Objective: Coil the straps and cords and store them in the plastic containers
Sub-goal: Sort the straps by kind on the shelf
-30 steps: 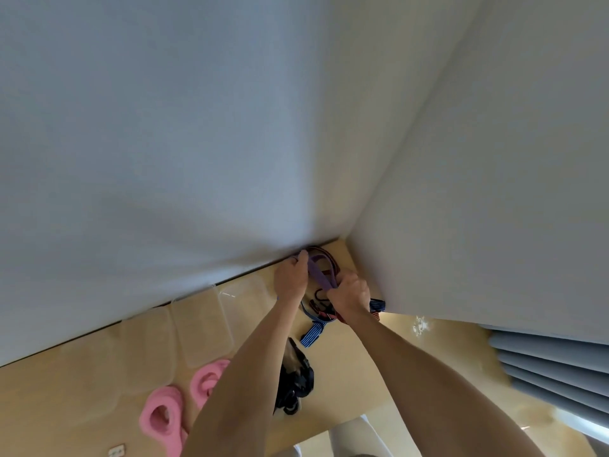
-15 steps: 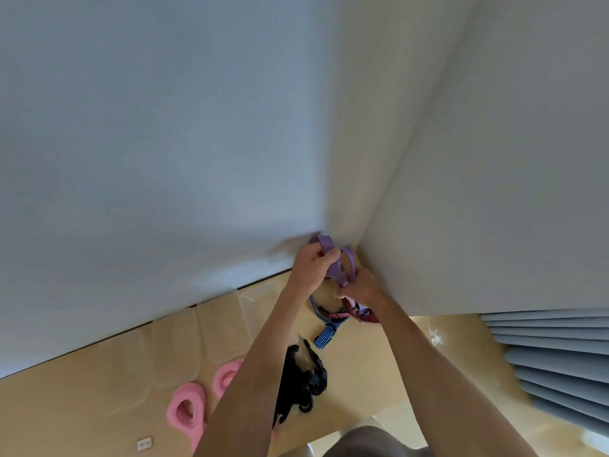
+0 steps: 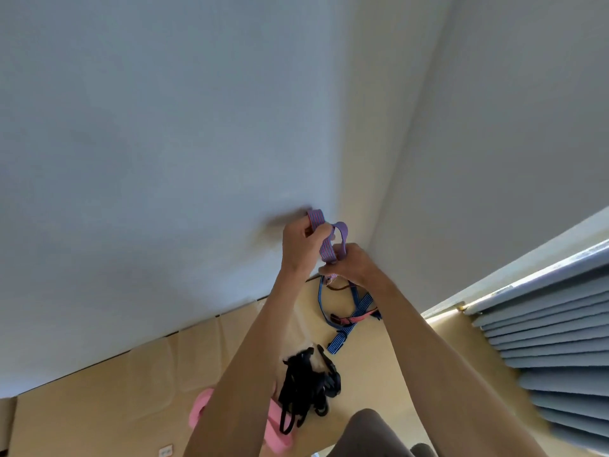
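Now lifted higher than half a second ago: purple-and-red striped webbing strap raised off the tan floor mat to centre frame, against the pale wall. Means coiling under way, storing not yet started. Left hand fingers curled round one strap end; right hand fist closed on the lower bend. Strap folded into upright loops, long axis near vertical, loop tops pointing to upper frame. Blue striped webbing harness hanging just below the hands; black strap bundle and pink foam piece lower centre. No containers clearly visible.
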The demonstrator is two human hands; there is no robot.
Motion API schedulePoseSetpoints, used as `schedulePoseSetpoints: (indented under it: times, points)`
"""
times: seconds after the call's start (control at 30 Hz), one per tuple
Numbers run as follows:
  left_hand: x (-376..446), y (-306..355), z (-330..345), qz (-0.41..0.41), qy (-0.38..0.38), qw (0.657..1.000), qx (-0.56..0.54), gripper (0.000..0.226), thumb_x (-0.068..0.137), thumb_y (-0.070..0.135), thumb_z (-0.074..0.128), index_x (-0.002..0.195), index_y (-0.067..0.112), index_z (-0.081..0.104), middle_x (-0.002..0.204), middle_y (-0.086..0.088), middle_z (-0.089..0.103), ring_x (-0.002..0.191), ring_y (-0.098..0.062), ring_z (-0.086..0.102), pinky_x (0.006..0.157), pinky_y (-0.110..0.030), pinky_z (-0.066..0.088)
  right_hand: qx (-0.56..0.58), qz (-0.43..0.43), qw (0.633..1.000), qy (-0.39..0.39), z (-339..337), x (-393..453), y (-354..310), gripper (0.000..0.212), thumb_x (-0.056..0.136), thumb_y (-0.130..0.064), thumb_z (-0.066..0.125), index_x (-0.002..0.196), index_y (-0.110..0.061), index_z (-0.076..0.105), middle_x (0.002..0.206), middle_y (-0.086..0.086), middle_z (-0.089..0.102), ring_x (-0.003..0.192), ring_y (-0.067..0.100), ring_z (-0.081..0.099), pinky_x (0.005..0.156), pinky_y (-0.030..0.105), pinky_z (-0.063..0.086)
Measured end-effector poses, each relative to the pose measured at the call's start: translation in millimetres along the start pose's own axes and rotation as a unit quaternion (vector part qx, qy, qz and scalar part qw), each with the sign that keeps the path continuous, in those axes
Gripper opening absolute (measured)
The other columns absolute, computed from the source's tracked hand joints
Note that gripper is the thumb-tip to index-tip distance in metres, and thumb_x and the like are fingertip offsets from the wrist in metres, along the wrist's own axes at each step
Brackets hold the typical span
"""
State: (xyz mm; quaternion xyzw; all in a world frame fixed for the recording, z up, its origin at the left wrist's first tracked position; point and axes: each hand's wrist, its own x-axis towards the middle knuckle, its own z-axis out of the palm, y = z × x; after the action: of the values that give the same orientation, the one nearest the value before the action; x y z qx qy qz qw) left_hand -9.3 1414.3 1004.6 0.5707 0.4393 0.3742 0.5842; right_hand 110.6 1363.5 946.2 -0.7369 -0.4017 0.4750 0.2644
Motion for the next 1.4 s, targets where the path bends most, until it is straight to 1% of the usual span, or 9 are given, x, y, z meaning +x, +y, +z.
schedulePoseSetpoints:
  times: [0.1,0.17,0.37,0.63,0.87,1.17,1.27,1.33,1.4]
  points:
    - [-5,16,-12,0.029,0.007,0.999,-0.017,0.021,0.076,0.015,0.06,0.06,0.002,0.057,0.055,-0.006,0.057,0.048,-0.013,0.044,0.047,-0.02,0.033,-0.046,0.011,0.999,-0.014,11,-13,3,0.019,0.069,-0.017,0.077,0.072,-0.011,0.059,0.06,-0.003,0.055,0.056,0.016,0.051,0.059,0.024,0.043]
    - [-9,24,-20,0.046,0.007,0.999,-0.011,0.022,0.074,0.021,0.062,0.056,0.008,0.057,0.055,-0.011,0.051,0.048,-0.013,0.037,0.047,-0.022,0.029,-0.043,0.015,0.999,0.013,19,-20,10,0.025,0.073,-0.017,0.078,0.063,-0.019,0.055,0.058,-0.007,0.052,0.056,0.013,0.05,0.059,0.025,0.042]
    - [-21,23,-32,0.04,-0.007,0.999,0.006,0.021,0.083,0.016,0.06,0.063,0.01,0.063,0.065,-0.003,0.064,0.056,-0.012,0.052,0.054,-0.021,0.039,0.004,0.041,0.999,0.017,40,-39,15,0.013,0.076,-0.014,0.076,0.066,-0.015,0.067,0.053,-0.008,0.062,0.053,0.007,0.054,0.055,0.021,0.042]
    - [-33,-17,-52,0.002,0.015,0.997,0.081,0.029,0.093,0.014,0.061,0.075,-0.008,0.054,0.077,-0.028,0.057,0.065,-0.021,0.044,0.066,-0.031,0.038,0.114,0.047,0.988,0.095,52,-56,0,0.023,0.082,-0.011,0.061,0.06,-0.012,0.054,0.045,-0.005,0.056,0.046,0.014,0.046,0.051,0.025,0.037]
    - [-36,-28,-63,0.0,0.014,0.99,0.139,0.038,0.092,0.019,0.06,0.061,0.018,0.039,0.066,0.002,0.041,0.056,-0.011,0.035,0.054,-0.021,0.031,0.176,0.027,0.978,0.11,56,-62,-15,0.02,0.084,-0.009,0.062,0.065,-0.011,0.054,0.057,0.004,0.06,0.044,0.011,0.048,0.048,0.023,0.036]
    - [-48,-46,-78,-0.139,-0.009,0.969,0.205,0.041,0.101,0.04,0.042,0.076,0.011,0.057,0.076,-0.006,0.059,0.081,-0.03,0.056,0.074,-0.036,0.041,0.256,0.003,0.959,0.12,59,-74,-51,0.008,0.076,-0.007,0.057,0.07,-0.009,0.053,0.054,0.006,0.051,0.04,0.012,0.035,0.04,0.017,0.026]
    - [-60,-47,-81,-0.184,0.051,0.953,0.234,0.05,0.103,0.046,0.03,0.089,0.012,0.064,0.083,-0.004,0.062,0.082,-0.029,0.055,0.077,-0.036,0.041,0.261,-0.01,0.953,0.15,57,-78,-63,0.015,0.077,-0.009,0.056,0.063,-0.013,0.052,0.054,0.001,0.051,0.043,0.013,0.038,0.042,0.018,0.029]
    - [-68,-44,-81,-0.168,0.079,0.963,0.196,0.048,0.099,0.05,0.033,0.09,0.014,0.063,0.087,-0.005,0.066,0.083,-0.03,0.058,0.077,-0.037,0.046,0.266,-0.011,0.948,0.173,58,-80,-69,0.018,0.078,-0.008,0.055,0.061,-0.014,0.052,0.054,0.0,0.051,0.046,0.014,0.04,0.045,0.021,0.032]
    - [-78,-36,-77,-0.154,-0.01,0.985,0.072,0.04,0.087,0.05,0.045,0.079,0.015,0.063,0.076,0.0,0.067,0.073,-0.023,0.061,0.076,-0.038,0.051,0.274,0.002,0.941,0.2,64,-83,-71,0.018,0.076,-0.006,0.055,0.06,-0.014,0.051,0.055,0.002,0.049,0.052,0.018,0.04,0.05,0.025,0.031]
